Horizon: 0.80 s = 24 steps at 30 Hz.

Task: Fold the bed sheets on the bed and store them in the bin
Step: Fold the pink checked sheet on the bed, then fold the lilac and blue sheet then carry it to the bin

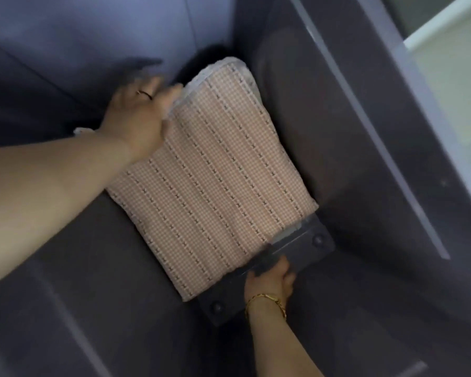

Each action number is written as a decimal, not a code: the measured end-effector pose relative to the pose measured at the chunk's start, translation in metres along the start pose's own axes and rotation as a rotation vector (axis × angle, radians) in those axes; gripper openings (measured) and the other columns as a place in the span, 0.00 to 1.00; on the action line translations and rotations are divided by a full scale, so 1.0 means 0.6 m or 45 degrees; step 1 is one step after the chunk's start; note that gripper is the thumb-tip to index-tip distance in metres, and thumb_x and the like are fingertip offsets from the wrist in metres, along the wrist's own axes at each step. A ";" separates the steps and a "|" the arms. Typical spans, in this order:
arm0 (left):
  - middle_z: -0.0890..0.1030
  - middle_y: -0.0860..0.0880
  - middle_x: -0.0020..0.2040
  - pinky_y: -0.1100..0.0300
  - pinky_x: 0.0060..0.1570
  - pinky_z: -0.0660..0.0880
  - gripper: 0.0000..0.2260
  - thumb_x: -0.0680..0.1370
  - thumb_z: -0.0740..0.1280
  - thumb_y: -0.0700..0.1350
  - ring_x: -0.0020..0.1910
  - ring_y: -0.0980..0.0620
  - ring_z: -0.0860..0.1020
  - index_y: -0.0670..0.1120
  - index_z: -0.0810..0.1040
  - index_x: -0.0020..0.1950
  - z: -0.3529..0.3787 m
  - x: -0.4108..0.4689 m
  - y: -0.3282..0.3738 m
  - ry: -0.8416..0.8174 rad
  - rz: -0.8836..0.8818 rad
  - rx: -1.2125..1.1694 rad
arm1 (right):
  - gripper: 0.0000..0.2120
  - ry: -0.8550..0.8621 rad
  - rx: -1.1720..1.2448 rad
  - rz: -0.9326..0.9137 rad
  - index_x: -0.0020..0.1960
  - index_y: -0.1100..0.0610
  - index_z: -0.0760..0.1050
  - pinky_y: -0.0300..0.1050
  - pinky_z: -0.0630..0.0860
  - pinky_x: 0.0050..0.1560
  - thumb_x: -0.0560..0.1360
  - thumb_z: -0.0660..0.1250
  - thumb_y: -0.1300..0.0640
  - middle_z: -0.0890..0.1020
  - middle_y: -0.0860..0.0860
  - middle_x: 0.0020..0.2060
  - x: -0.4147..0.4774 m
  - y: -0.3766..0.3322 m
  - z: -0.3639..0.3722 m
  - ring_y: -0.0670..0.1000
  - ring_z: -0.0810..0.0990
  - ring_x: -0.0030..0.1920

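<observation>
A folded bed sheet (215, 180), pink check with dark star stripes and a white lace edge, lies slanted inside a dark grey bin (351, 159). My left hand (139, 118), wearing a ring, rests on the sheet's upper left edge with fingers stretched out over the fabric. My right hand (269, 281), with a gold bracelet at the wrist, grips the bin's dark handle plate (297, 248) at the sheet's lower end, fingers curled round its edge.
The bin's walls (65, 50) rise around the sheet on all sides. A grey rim strip (378, 126) runs along the right wall. Beyond it, at the top right, a pale floor (452, 63) shows.
</observation>
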<state>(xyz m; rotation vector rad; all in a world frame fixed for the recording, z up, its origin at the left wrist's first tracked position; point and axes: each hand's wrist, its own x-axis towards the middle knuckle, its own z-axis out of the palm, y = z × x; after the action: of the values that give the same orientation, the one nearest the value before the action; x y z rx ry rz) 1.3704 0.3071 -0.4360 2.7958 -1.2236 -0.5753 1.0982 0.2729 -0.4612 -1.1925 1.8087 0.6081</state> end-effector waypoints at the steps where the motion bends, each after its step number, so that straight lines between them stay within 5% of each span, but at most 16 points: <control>1: 0.53 0.40 0.76 0.49 0.70 0.49 0.30 0.77 0.63 0.43 0.73 0.40 0.53 0.47 0.54 0.76 0.012 -0.011 0.006 -0.080 0.087 0.076 | 0.37 0.109 -0.355 -0.290 0.74 0.50 0.47 0.52 0.60 0.69 0.74 0.66 0.54 0.54 0.60 0.73 -0.001 0.006 0.005 0.59 0.55 0.71; 3: 0.40 0.45 0.76 0.50 0.71 0.37 0.34 0.79 0.59 0.51 0.75 0.45 0.41 0.51 0.38 0.75 0.043 -0.027 0.016 -0.330 0.205 0.306 | 0.50 0.426 -0.769 -0.915 0.73 0.51 0.52 0.60 0.60 0.65 0.60 0.77 0.48 0.61 0.64 0.71 0.003 -0.003 0.017 0.60 0.57 0.69; 4: 0.35 0.46 0.75 0.49 0.70 0.34 0.36 0.79 0.58 0.55 0.74 0.46 0.37 0.52 0.32 0.71 0.059 -0.031 0.015 -0.443 0.208 0.403 | 0.53 0.397 -0.914 -1.045 0.72 0.53 0.53 0.61 0.58 0.63 0.56 0.78 0.44 0.61 0.63 0.71 0.000 -0.023 0.022 0.61 0.57 0.69; 6: 0.32 0.47 0.75 0.47 0.69 0.33 0.41 0.76 0.61 0.59 0.73 0.47 0.34 0.54 0.29 0.71 0.078 -0.030 0.003 -0.596 0.042 0.392 | 0.53 0.198 -1.225 -1.112 0.71 0.49 0.28 0.62 0.42 0.67 0.68 0.69 0.41 0.32 0.57 0.72 0.025 -0.053 0.022 0.59 0.39 0.73; 8: 0.32 0.48 0.74 0.45 0.70 0.35 0.46 0.73 0.65 0.60 0.73 0.46 0.34 0.55 0.31 0.73 0.095 -0.022 -0.023 -0.653 -0.143 0.316 | 0.48 -0.068 -1.396 -0.869 0.60 0.49 0.16 0.60 0.31 0.66 0.76 0.59 0.42 0.20 0.53 0.63 0.053 -0.072 0.010 0.57 0.26 0.69; 16: 0.29 0.48 0.73 0.44 0.70 0.36 0.48 0.72 0.63 0.64 0.73 0.45 0.33 0.53 0.27 0.71 0.154 0.011 -0.058 -0.712 -0.135 0.503 | 0.47 -0.120 -1.475 -0.763 0.60 0.51 0.17 0.63 0.30 0.66 0.76 0.59 0.41 0.19 0.54 0.57 0.121 -0.084 0.039 0.59 0.25 0.69; 21: 0.32 0.47 0.74 0.45 0.71 0.39 0.43 0.75 0.61 0.61 0.74 0.44 0.36 0.52 0.30 0.73 0.132 0.006 -0.039 -0.739 -0.172 0.594 | 0.48 -0.190 -1.502 -0.777 0.64 0.49 0.19 0.61 0.32 0.68 0.76 0.62 0.45 0.21 0.53 0.63 0.117 -0.094 0.027 0.58 0.27 0.70; 24: 0.40 0.47 0.77 0.50 0.73 0.45 0.32 0.80 0.57 0.52 0.75 0.45 0.44 0.50 0.39 0.76 0.092 -0.003 -0.020 -0.760 -0.186 0.615 | 0.42 -0.286 -1.501 -0.786 0.73 0.49 0.30 0.56 0.40 0.72 0.77 0.61 0.49 0.30 0.52 0.72 0.100 -0.112 -0.002 0.56 0.33 0.73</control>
<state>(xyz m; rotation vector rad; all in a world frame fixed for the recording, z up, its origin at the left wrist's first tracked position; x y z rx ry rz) 1.3586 0.3230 -0.4887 3.2541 -1.4012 -1.3722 1.1481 0.2146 -0.5080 -2.1858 0.6966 1.4171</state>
